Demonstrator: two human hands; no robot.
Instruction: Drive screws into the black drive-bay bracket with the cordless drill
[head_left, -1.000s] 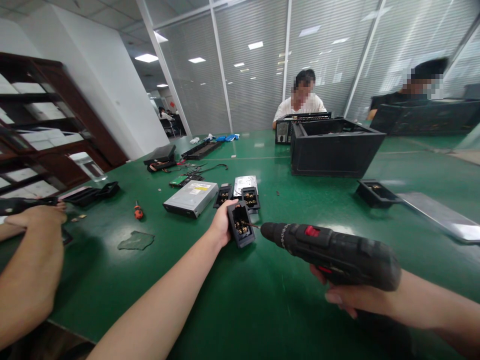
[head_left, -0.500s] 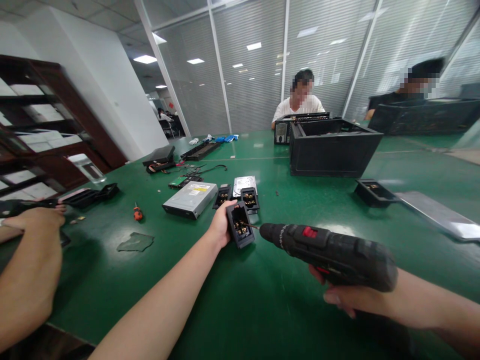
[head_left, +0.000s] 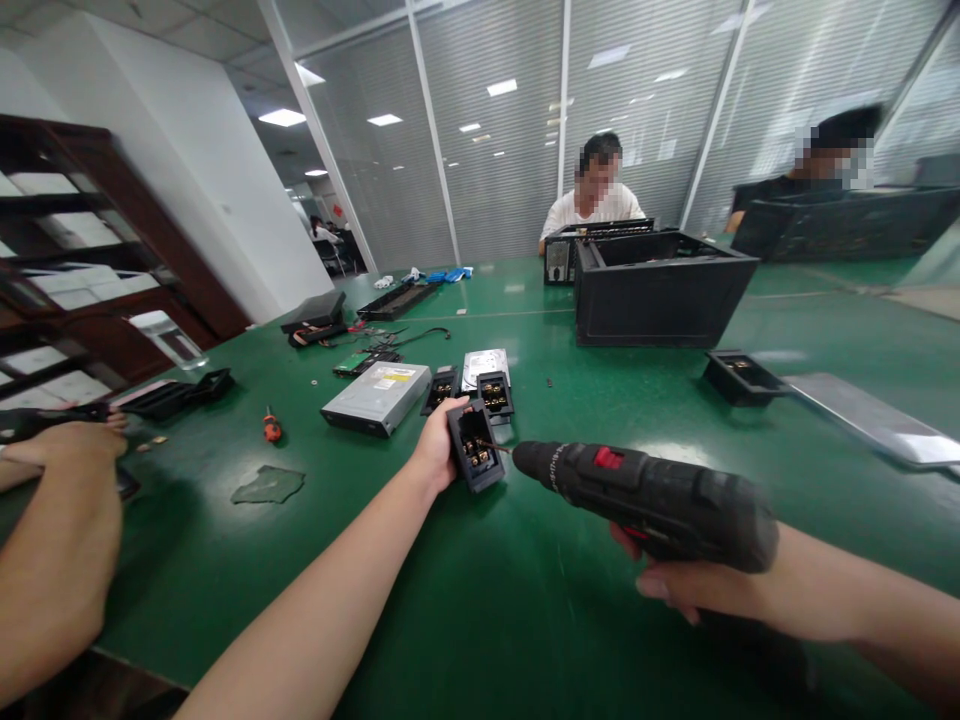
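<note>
My left hand [head_left: 436, 447] is closed around a small black plastic box [head_left: 468, 412], tilted so its open face with brass terminals inside shows toward me. My right hand [head_left: 675, 585] grips a black cordless drill [head_left: 645, 495] with a red switch on top. The thin bit [head_left: 496, 447] points left into the box's open face; whether it touches a screw I cannot make out. Just behind lie two similar boxes with brass parts, one on the left [head_left: 441, 388] and one on the right [head_left: 494, 394], beside a silver hard drive [head_left: 484, 366].
A grey optical drive [head_left: 375, 398], an orange screwdriver [head_left: 271, 425] and a glass-like shard [head_left: 268, 485] lie to the left. Another person's arm [head_left: 64, 540] is at far left. A black computer case [head_left: 656, 300] stands behind; another terminal box [head_left: 742, 378] and a silver panel [head_left: 870, 415] lie right.
The view has shifted slightly, so everything sits a little further left and up. Both hands keep their holds, with the drill bit still at the box.
</note>
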